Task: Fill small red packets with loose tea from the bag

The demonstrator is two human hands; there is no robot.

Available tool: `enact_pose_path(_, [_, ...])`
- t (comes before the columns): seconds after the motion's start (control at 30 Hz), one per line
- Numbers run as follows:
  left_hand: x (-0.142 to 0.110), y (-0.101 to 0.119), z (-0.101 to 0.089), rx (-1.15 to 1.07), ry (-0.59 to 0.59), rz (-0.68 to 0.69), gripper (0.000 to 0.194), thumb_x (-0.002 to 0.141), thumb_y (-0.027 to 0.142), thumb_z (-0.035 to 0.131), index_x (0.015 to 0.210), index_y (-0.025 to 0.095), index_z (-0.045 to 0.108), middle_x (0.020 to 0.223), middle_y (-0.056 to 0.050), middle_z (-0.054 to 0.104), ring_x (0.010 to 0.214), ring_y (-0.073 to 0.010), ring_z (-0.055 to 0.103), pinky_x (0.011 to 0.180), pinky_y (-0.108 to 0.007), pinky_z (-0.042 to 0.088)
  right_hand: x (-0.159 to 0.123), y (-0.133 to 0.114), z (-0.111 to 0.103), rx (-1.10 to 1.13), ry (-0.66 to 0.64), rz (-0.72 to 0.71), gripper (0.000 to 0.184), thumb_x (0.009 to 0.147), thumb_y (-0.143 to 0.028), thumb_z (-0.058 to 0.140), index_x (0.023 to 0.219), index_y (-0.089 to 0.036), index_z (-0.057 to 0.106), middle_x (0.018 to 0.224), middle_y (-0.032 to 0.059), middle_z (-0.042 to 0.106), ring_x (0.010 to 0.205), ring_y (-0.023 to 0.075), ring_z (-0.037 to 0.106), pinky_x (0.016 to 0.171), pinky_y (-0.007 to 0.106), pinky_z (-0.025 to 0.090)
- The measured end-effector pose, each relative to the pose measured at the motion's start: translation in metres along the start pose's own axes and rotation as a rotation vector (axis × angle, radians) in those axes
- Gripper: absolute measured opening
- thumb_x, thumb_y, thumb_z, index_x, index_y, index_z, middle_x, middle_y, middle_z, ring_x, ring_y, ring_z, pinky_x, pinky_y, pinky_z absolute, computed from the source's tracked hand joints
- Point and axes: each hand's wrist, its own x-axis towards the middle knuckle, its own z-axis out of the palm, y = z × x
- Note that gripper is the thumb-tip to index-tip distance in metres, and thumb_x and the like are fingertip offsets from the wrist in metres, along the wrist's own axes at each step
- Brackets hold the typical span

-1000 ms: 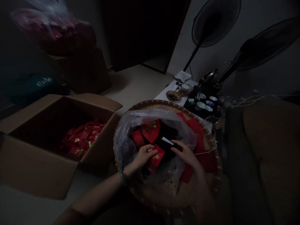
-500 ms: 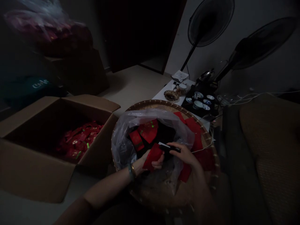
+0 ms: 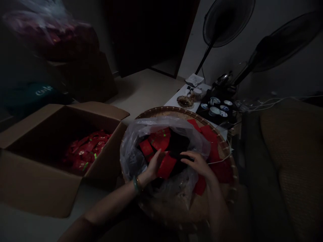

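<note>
My left hand (image 3: 154,165), with a green bangle (image 3: 136,185) on the wrist, grips a small red pouch (image 3: 167,165) above an open clear plastic bag (image 3: 133,134). In my right hand (image 3: 195,162) is a slim black object (image 3: 179,156), pinched by the fingers; its kind is too dark to make out. Its far end meets the pouch's upper edge, and I cannot tell whether it is inside. More red packets (image 3: 159,138) with gold print lie in the bag among dark items. A pale cord (image 3: 219,162) passes by my right wrist.
The bag sits in a round woven tray (image 3: 174,218), with flat red pieces (image 3: 211,137) at its right. An open cardboard box (image 3: 47,181) of red packets stands left. Behind are a low table with tea cups (image 3: 215,111) and two fans (image 3: 228,23).
The left hand has turned, its thumb now raised beside the red pouch. The black object's pale end, visible before, no longer shows at the pouch.
</note>
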Motion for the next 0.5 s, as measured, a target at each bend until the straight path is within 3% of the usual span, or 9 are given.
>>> enact_pose_path(0.07, [-0.002,0.010,0.003,0.146,-0.018,0.189,0.043,0.074,0.050,0.056,0.096,0.014,0.065,0.105,-0.008,0.065,0.101,-0.0206,0.056,0.091,-0.030,0.040,0.001,0.000,0.001,-0.019,-0.002,-0.008,0.026,0.078,-0.038,0.060,0.096,-0.022,0.066,0.097,0.0054,0.066,0.092,0.0214,0.060,0.080,0.033,0.046])
enact_pose_path(0.13, [-0.002,0.018,0.007,0.354,-0.061,0.292,0.044,0.068,0.043,0.065,0.102,0.014,0.063,0.105,-0.008,0.065,0.101,-0.0207,0.056,0.091,-0.030,0.039,0.001,-0.001,0.002,-0.047,-0.008,-0.018,0.026,0.078,-0.039,0.059,0.097,-0.022,0.065,0.095,0.0050,0.066,0.090,0.0207,0.061,0.079,0.032,0.046])
enact_pose_path(0.27, [0.001,0.020,0.013,0.751,0.015,0.361,0.041,0.062,0.035,0.072,0.095,0.012,0.066,0.086,-0.007,0.068,0.078,-0.0181,0.059,0.071,-0.026,0.043,0.002,-0.005,0.002,-0.117,-0.010,-0.038,0.026,0.078,-0.040,0.059,0.097,-0.023,0.065,0.091,0.0048,0.066,0.086,0.0205,0.061,0.076,0.032,0.046])
enact_pose_path(0.5, [-0.006,0.010,0.014,0.958,0.081,0.507,0.035,0.071,0.038,0.065,0.095,0.013,0.066,0.070,-0.003,0.063,0.061,-0.0127,0.051,0.055,-0.021,0.037,-0.001,-0.004,0.002,-0.169,0.006,-0.073,0.026,0.077,-0.040,0.061,0.096,-0.024,0.065,0.092,0.0049,0.067,0.087,0.0214,0.060,0.077,0.034,0.045])
